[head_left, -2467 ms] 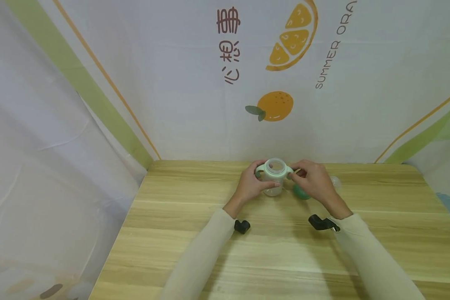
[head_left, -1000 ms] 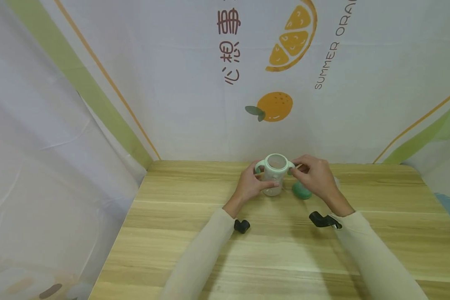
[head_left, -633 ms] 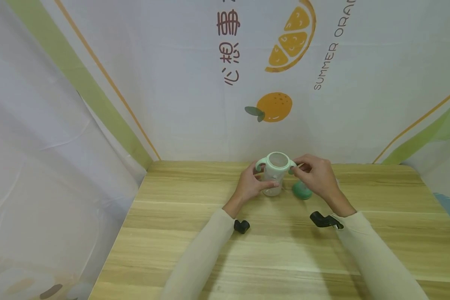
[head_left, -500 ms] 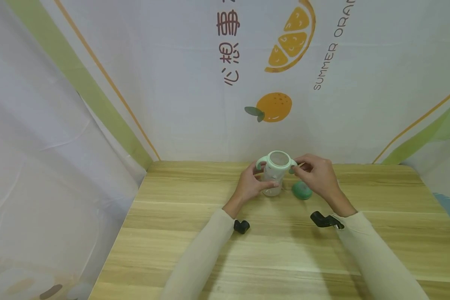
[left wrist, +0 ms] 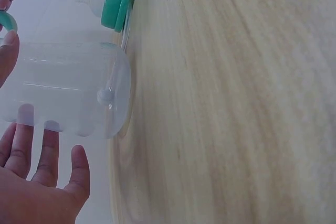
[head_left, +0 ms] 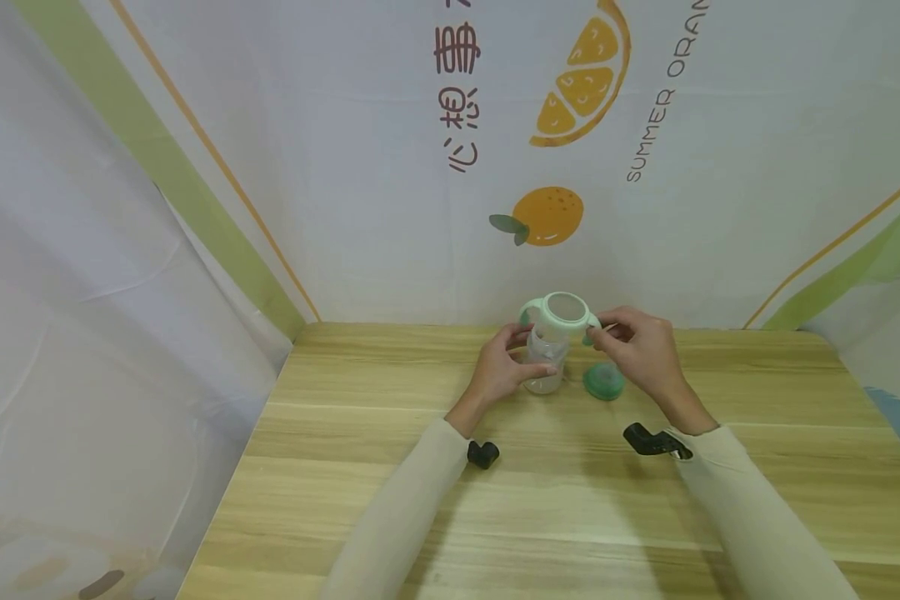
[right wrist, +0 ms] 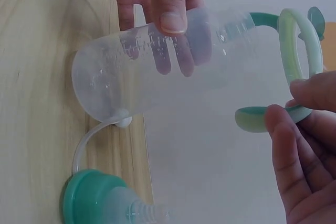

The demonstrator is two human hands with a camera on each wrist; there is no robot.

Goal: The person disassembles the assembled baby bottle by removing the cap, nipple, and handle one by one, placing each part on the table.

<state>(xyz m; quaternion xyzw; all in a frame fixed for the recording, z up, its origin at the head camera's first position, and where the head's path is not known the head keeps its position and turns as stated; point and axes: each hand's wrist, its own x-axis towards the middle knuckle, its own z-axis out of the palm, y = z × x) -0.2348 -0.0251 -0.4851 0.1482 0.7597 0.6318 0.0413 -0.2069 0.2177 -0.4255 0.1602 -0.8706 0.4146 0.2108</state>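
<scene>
A clear baby bottle (right wrist: 115,72) stands on the wooden table, its neck bare. My left hand (head_left: 498,367) grips its body, thumb on one side and fingers on the other. Above the neck, tilted, is a pale green two-handled ring (head_left: 570,323). My right hand (head_left: 645,350) pinches this ring by its right handle, as the right wrist view shows. Next to the bottle lies a green collar with a clear teat (left wrist: 118,3). From the collar a thin clear straw (right wrist: 81,148) runs to a small white ball (left wrist: 105,95) at the bottle's base.
The wooden table (head_left: 345,483) ends just behind the bottle at a white cloth backdrop (head_left: 390,208) printed with oranges. Black wrist mounts (head_left: 483,454) show beside both sleeves.
My right hand has raised the two-handled ring from around the bottle's neck, up and rightward. My left hand stays on the bottle. A clear domed piece behind my right hand is now hidden.
</scene>
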